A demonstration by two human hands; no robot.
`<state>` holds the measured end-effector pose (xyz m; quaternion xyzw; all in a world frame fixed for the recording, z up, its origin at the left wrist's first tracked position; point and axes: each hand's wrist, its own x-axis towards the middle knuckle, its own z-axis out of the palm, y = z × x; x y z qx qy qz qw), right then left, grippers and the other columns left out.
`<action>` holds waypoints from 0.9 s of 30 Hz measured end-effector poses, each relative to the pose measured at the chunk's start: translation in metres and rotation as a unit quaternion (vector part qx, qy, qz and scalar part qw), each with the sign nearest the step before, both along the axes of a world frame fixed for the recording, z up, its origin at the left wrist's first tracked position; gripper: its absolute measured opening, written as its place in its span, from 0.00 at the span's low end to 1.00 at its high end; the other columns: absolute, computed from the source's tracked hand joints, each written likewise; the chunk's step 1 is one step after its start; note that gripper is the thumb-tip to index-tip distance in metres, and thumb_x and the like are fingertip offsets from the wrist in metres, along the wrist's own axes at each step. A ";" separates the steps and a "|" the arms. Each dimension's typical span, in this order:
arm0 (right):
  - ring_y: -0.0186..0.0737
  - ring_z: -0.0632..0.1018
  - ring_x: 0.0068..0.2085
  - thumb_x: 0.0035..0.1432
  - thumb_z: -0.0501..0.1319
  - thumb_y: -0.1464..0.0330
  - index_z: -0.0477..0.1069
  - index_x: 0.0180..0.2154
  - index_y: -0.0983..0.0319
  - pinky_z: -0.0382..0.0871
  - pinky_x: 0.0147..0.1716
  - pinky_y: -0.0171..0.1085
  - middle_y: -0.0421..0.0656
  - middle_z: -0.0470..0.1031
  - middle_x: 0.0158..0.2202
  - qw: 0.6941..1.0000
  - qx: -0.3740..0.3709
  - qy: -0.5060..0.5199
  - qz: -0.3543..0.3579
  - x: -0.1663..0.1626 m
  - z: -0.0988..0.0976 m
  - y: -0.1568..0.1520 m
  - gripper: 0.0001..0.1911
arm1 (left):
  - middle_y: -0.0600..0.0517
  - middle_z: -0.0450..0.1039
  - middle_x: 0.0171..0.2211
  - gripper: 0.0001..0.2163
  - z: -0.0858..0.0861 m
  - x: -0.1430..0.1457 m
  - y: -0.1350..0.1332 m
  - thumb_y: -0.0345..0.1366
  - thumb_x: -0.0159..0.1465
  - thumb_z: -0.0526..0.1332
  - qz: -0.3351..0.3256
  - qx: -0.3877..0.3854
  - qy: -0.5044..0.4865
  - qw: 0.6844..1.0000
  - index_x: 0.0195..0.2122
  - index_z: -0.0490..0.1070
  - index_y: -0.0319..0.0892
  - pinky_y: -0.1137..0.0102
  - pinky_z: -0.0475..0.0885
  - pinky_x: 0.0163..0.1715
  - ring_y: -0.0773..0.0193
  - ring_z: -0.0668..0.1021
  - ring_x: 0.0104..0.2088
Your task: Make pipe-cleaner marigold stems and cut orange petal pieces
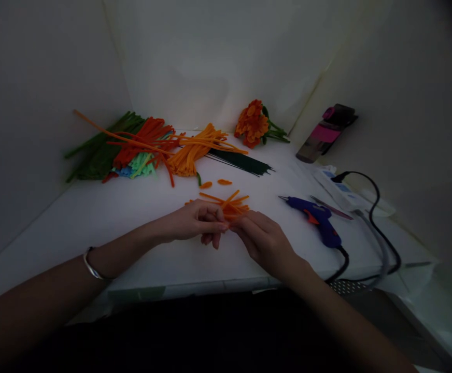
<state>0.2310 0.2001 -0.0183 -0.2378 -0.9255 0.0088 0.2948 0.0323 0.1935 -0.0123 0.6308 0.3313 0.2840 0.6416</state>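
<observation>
My left hand (200, 221) and my right hand (263, 239) meet fingertip to fingertip above the front of the table. Both are closed in a pinch on a small orange pipe cleaner piece (227, 221), mostly hidden by the fingers. Just behind them lies a loose pile of short orange pipe cleaners (238, 203), partly covered by my hands. Two small orange petal-like loops, one on the left (206, 185) and one on the right (224, 182), rest beyond the pile, near a short green piece (199, 179).
Green (99, 155), red (144, 140) and orange pipe cleaner bundles (197, 153) lie at the back left, near dark green stems (245, 161). An orange flower bunch (253, 124) is behind. At right are a blue glue gun (317, 217), tweezers (337, 210), a power strip (340, 189) and a bottle (325, 134).
</observation>
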 end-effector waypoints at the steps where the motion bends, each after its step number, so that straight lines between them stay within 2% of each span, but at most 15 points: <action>1: 0.38 0.70 0.31 0.62 0.50 0.72 0.69 0.31 0.64 0.66 0.31 0.37 0.46 0.70 0.28 1.000 -0.026 0.008 0.002 0.000 0.001 -0.001 0.11 | 0.55 0.71 0.19 0.07 0.000 0.000 0.000 0.35 0.60 0.58 -0.001 0.011 0.005 1.000 0.28 0.62 0.39 0.77 0.61 0.19 0.74 0.66 0.17; 5: 0.35 0.70 0.30 0.61 0.52 0.72 0.67 0.32 0.63 0.65 0.31 0.34 0.43 0.69 0.28 0.991 -0.126 0.043 0.012 -0.002 0.001 -0.004 0.07 | 0.55 0.70 0.19 0.07 0.003 0.001 -0.004 0.35 0.60 0.58 0.011 0.071 0.050 0.996 0.27 0.62 0.39 0.77 0.63 0.19 0.73 0.67 0.17; 8: 0.33 0.70 0.28 0.60 0.54 0.71 0.67 0.31 0.62 0.65 0.29 0.32 0.40 0.69 0.26 0.985 -0.157 0.074 0.022 -0.004 0.000 -0.006 0.06 | 0.54 0.70 0.20 0.07 0.009 -0.001 -0.005 0.35 0.60 0.57 0.011 0.124 0.099 0.987 0.28 0.63 0.38 0.77 0.64 0.20 0.72 0.69 0.19; 12: 0.35 0.71 0.31 0.60 0.55 0.68 0.68 0.35 0.62 0.66 0.32 0.34 0.42 0.71 0.29 0.986 -0.158 0.055 0.024 -0.001 0.005 -0.004 0.05 | 0.53 0.70 0.24 0.07 0.023 -0.014 -0.001 0.36 0.60 0.57 -0.052 0.161 0.156 0.973 0.28 0.66 0.38 0.76 0.66 0.24 0.69 0.72 0.24; 15: 0.38 0.72 0.33 0.60 0.55 0.67 0.69 0.37 0.63 0.67 0.34 0.38 0.45 0.72 0.33 0.989 -0.141 0.011 -0.045 0.006 0.007 0.006 0.07 | 0.53 0.70 0.26 0.08 0.033 -0.034 0.005 0.38 0.59 0.59 -0.103 0.219 0.260 0.935 0.29 0.69 0.38 0.76 0.64 0.27 0.69 0.70 0.27; 18: 0.42 0.73 0.37 0.60 0.54 0.68 0.70 0.40 0.63 0.67 0.37 0.42 0.47 0.72 0.37 0.987 -0.114 -0.040 -0.103 0.012 0.007 0.016 0.09 | 0.54 0.67 0.24 0.09 0.038 -0.057 0.010 0.38 0.59 0.58 -0.121 0.204 0.340 0.910 0.27 0.69 0.38 0.76 0.63 0.26 0.69 0.68 0.25; 20: 0.43 0.72 0.39 0.61 0.53 0.69 0.69 0.43 0.62 0.67 0.39 0.43 0.48 0.71 0.40 0.986 -0.113 -0.071 -0.096 0.013 0.006 0.019 0.11 | 0.55 0.66 0.22 0.10 0.037 -0.068 0.012 0.39 0.59 0.58 -0.127 0.181 0.380 0.898 0.26 0.69 0.38 0.76 0.62 0.25 0.69 0.67 0.24; 22: 0.43 0.72 0.41 0.61 0.52 0.70 0.67 0.48 0.61 0.67 0.41 0.42 0.48 0.70 0.42 0.987 -0.112 -0.089 -0.068 0.011 0.004 0.019 0.14 | 0.55 0.65 0.22 0.11 0.036 -0.075 0.014 0.41 0.59 0.58 -0.114 0.166 0.411 0.889 0.26 0.69 0.38 0.76 0.60 0.24 0.68 0.67 0.24; 24: 0.44 0.71 0.43 0.62 0.51 0.72 0.64 0.52 0.59 0.67 0.41 0.42 0.49 0.69 0.44 0.989 -0.097 -0.107 -0.042 0.006 0.001 0.017 0.17 | 0.55 0.65 0.22 0.13 0.034 -0.076 0.016 0.44 0.58 0.58 -0.074 0.171 0.432 0.882 0.26 0.69 0.39 0.75 0.60 0.24 0.68 0.67 0.24; 27: 0.44 0.70 0.41 0.61 0.51 0.73 0.61 0.56 0.57 0.66 0.39 0.42 0.50 0.68 0.44 0.988 -0.072 -0.130 -0.031 -0.002 -0.004 0.013 0.21 | 0.54 0.66 0.23 0.13 0.030 -0.067 0.017 0.45 0.60 0.55 0.044 0.238 0.424 0.873 0.28 0.68 0.39 0.75 0.59 0.23 0.67 0.67 0.24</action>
